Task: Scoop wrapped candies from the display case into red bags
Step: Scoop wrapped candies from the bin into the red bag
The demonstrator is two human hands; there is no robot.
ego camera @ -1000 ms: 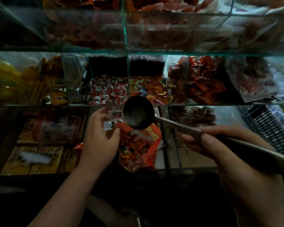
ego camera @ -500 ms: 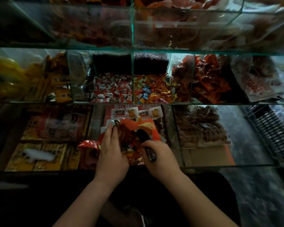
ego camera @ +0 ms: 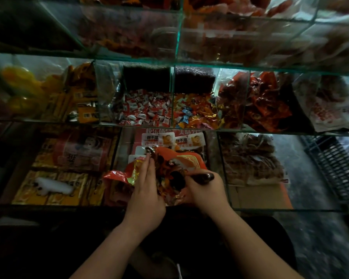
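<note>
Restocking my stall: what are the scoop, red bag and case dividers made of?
Scoop: probably metal, dark with a dull sheen. Red bag: thin glossy plastic or foil, crinkled with glints. Case dividers: clear glass, edges green.

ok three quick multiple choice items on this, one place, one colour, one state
1. Where is the scoop bowl? A) inside the red bag B) in a candy compartment C) on the floor
2. What colour are the candies left of the gold-wrapped candies? A) green B) red and white C) purple
3. What is the right hand doing? A) lying flat on glass B) hanging idle C) gripping the scoop handle
1 A, dark bowl sits in the bag's mouth; 2 B, wrappers show red and white; 3 C, it curls round the handle.
</note>
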